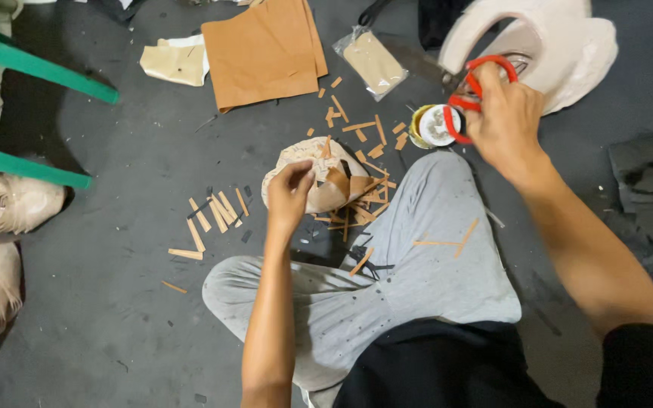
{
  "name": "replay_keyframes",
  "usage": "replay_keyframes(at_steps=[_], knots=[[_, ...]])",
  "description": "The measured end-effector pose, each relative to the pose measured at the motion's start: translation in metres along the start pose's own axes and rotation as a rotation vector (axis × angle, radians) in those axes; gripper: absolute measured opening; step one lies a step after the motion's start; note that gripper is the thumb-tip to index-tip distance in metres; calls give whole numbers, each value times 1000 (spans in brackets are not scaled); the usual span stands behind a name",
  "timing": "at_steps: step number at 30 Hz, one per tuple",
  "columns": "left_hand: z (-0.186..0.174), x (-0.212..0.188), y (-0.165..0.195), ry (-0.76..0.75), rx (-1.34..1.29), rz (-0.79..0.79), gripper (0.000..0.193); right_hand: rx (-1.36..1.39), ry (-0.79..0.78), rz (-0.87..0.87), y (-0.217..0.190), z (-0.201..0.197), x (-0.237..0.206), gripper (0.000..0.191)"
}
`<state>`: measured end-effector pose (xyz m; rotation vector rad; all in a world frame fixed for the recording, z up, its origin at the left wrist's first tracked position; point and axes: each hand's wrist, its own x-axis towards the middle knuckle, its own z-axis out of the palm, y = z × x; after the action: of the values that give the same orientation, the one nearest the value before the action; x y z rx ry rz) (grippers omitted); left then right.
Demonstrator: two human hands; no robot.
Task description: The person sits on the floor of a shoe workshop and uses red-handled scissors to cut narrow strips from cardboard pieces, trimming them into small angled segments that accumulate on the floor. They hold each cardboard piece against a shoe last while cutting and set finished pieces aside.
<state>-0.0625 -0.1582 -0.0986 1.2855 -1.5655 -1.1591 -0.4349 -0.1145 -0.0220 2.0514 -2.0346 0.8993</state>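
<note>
Tan strips litter the grey trouser lap [417,264] — left hand [289,198] pinches the half-covered mask [326,181] on the floor [115,302]; right hand [504,117] grips red scissors [481,94] above a glue tin [434,125]. Strip-laying stage, I'd judge — trimming comes next.

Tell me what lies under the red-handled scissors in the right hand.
Below the red-handled scissors gripped by the right hand sits a small round tin on the dark floor. The hand and handles cover the tin's right edge; the blades run up toward a white mask form.
</note>
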Motion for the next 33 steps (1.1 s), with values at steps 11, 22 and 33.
replay_keyframes(at_steps=[11, 22, 33], knots=[[4, 42, -85, 26, 577, -202, 42, -93, 14, 422, 69, 102, 9, 41], [-42, -4, 25, 280, -750, -189, 24, 1160, -488, 570, -96, 54, -33, 15], [-63, -123, 99, 300, -1227, -27, 40, 249, -708, 1, -190, -42, -60, 63]])
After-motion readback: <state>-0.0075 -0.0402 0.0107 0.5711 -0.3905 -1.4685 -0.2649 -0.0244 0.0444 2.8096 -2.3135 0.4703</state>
